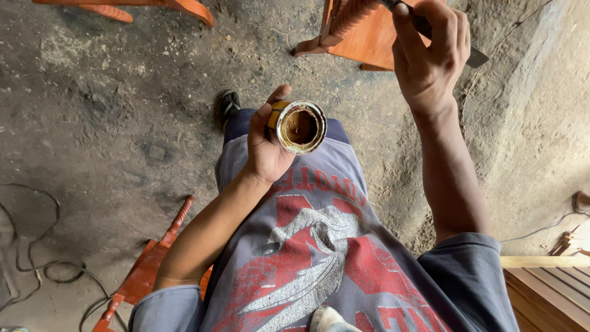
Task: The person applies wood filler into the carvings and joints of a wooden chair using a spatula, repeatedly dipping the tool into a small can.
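My left hand (265,144) grips a small open tin can (300,126) with brown filler or paste inside, held in front of my chest. My right hand (427,52) is raised higher and to the right, closed around the dark handle of a flat metal scraper (476,58), whose blade sticks out past my knuckles. The scraper sits close to an orange-stained wooden furniture piece (362,31) with a twisted spindle. I look down over my grey and red shirt.
Dirty concrete floor (123,110) lies below. Another orange wooden piece with a turned leg (147,264) stands at lower left. Black cables (37,258) trail on the left. Wooden slats (547,289) sit at lower right; more orange wood (123,7) at top left.
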